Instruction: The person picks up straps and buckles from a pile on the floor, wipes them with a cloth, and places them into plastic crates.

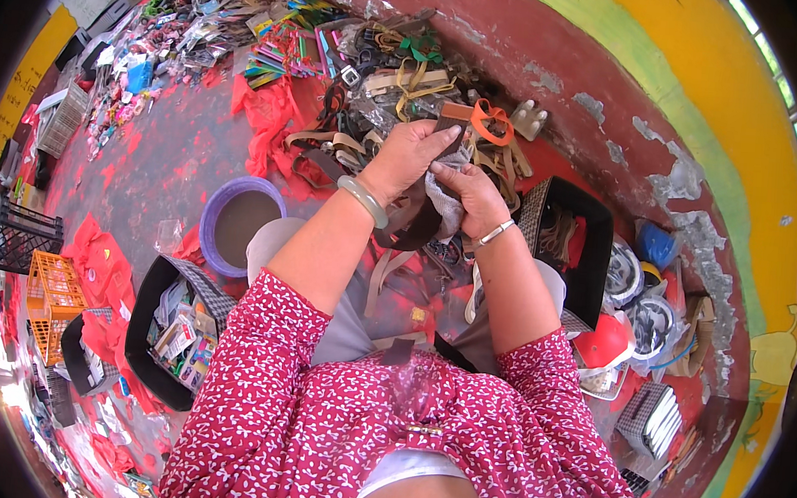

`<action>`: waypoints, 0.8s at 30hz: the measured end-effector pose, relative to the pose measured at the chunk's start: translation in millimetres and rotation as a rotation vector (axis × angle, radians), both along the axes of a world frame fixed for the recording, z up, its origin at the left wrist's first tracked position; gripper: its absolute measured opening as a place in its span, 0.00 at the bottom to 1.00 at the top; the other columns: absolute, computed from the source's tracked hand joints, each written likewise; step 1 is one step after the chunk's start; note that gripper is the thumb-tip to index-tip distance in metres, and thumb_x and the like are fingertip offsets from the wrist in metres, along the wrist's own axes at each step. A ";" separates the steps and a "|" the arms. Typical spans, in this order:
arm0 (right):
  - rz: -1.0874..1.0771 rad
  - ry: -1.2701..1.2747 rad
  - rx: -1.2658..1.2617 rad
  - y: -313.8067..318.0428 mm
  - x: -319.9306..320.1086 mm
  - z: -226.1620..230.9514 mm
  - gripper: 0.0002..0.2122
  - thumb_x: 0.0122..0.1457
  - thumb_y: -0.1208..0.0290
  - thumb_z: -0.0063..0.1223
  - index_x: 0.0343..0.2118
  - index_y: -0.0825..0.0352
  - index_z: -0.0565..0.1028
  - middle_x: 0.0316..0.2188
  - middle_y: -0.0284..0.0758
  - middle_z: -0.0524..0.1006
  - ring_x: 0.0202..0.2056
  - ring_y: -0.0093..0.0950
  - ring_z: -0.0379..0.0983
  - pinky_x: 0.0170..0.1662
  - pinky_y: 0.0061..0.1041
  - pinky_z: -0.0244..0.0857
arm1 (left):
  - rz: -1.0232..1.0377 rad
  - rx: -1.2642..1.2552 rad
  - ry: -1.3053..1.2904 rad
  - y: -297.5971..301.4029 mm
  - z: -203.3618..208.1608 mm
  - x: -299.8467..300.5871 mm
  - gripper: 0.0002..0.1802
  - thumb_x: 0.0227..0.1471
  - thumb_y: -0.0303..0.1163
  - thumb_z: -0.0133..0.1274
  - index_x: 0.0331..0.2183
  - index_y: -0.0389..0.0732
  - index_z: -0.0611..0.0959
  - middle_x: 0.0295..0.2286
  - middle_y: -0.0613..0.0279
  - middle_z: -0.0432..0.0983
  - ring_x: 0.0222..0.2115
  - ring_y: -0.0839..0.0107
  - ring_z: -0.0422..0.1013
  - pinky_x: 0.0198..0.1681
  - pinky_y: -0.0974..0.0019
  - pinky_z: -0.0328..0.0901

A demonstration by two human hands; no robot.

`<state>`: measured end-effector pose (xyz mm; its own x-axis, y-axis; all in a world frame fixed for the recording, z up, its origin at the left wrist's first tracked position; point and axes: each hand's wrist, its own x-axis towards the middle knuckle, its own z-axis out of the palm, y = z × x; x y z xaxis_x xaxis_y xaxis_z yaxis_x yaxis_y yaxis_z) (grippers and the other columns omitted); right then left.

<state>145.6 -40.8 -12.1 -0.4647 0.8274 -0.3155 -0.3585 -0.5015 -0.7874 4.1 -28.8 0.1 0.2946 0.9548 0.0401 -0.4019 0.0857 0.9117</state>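
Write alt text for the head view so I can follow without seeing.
The person's left hand grips a brown strap while the right hand holds a grey cloth beside it. A purple bucket of murky liquid stands to the left, and a messy pile of straps lies beyond the hands.

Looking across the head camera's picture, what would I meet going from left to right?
Orange openwork plastic crate → round purple basin → the person's bare left hand → bare right hand → black-lined, checked rectangular box → glossy blue rounded object.
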 end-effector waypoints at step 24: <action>0.245 -0.269 0.442 -106.2 -2.4 83.5 0.05 0.49 0.75 0.56 0.28 0.69 0.75 0.22 0.25 0.73 0.23 0.13 0.66 0.28 0.15 0.61 | 0.563 0.183 -0.362 -132.5 85.9 3.7 0.12 0.53 0.29 0.46 0.33 0.29 0.75 0.28 0.53 0.75 0.29 0.71 0.72 0.34 0.69 0.66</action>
<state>143.1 -147.0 71.4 -0.6109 0.7856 -0.0979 -0.0307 -0.1471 -0.9886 7.8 -161.3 86.0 -0.3063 0.9268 0.2174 -0.6214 -0.3676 0.6918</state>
